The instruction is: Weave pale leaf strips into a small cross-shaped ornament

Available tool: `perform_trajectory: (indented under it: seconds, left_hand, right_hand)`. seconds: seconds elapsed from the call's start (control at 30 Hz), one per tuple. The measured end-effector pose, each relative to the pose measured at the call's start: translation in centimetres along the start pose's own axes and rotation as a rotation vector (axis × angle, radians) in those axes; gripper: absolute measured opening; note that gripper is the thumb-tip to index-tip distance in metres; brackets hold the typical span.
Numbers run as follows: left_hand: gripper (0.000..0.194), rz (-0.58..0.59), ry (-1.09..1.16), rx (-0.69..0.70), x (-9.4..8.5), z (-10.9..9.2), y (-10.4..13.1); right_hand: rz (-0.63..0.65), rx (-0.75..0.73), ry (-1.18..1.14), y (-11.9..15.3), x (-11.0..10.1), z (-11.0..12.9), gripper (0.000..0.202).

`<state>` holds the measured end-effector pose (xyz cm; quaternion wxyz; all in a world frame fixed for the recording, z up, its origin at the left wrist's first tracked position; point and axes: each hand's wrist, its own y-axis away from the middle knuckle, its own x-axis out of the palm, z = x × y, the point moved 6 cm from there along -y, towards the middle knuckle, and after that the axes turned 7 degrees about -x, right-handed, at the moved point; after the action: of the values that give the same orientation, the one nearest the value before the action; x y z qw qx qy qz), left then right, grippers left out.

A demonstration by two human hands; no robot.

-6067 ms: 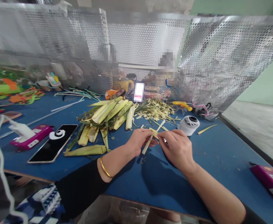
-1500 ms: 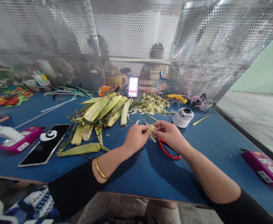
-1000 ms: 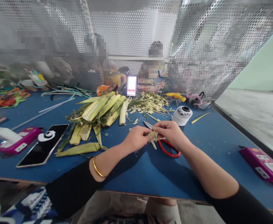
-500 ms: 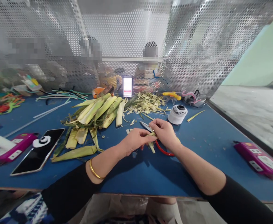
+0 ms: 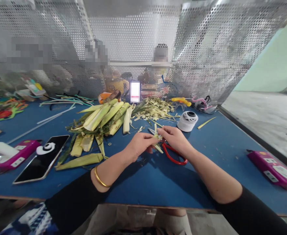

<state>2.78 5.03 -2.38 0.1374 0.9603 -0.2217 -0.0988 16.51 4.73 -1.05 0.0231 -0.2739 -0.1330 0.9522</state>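
Observation:
My left hand (image 5: pixel 140 145) and my right hand (image 5: pixel 175 139) meet over the blue table (image 5: pixel 138 182), both pinching a small folded piece of pale green leaf strip (image 5: pixel 157 143). Short strip ends stick out up and down between the fingertips. Red-handled scissors (image 5: pixel 173 155) lie on the table just under and behind my right hand. A gold bangle sits on my left wrist.
A pile of green-yellow leaf stalks (image 5: pixel 104 117) and a heap of strip cuttings (image 5: pixel 155 109) lie behind my hands. A white thread spool (image 5: pixel 187 120) stands at the right. A phone (image 5: pixel 42 158) and pink devices (image 5: pixel 273 166) lie at the sides. Perforated metal screens (image 5: pixel 207 52) enclose the table.
The long strip held 6 s ago is now a small folded piece. The scissors have come into view beside my right hand. Over the last second both hands stayed together, working the piece with the fingertips.

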Motion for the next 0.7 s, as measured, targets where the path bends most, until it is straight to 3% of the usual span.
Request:
perform_trajectory:
  seconds: [0.1, 0.3, 0.53, 0.6, 0.7]
  left_hand:
    - [0.015, 0.021, 0.029, -0.014, -0.1, 0.0, -0.1]
    - [0.023, 0.126, -0.012, 0.002, 0.7, -0.3, 0.4]
    - [0.022, 0.192, 0.056, -0.087, 0.9, 0.2, 0.4]
    - [0.019, 0.168, 0.114, -0.122, 0.8, 0.6, 0.2]
    - [0.020, 0.106, 0.260, -0.153, 0.2, 0.9, -0.2]
  right_hand:
    - [0.078, 0.004, 0.053, 0.1, 0.0, 0.2, 0.031]
    - [-0.127, -0.064, 0.167, 0.4, -1.2, 1.0, 0.029]
    - [-0.148, -0.062, 0.225, 0.3, -1.3, 0.7, 0.032]
    - [-0.170, -0.117, 0.277, 0.2, -1.7, 1.0, 0.026]
    - [-0.322, -0.300, 0.408, 0.8, -2.9, 2.8, 0.024]
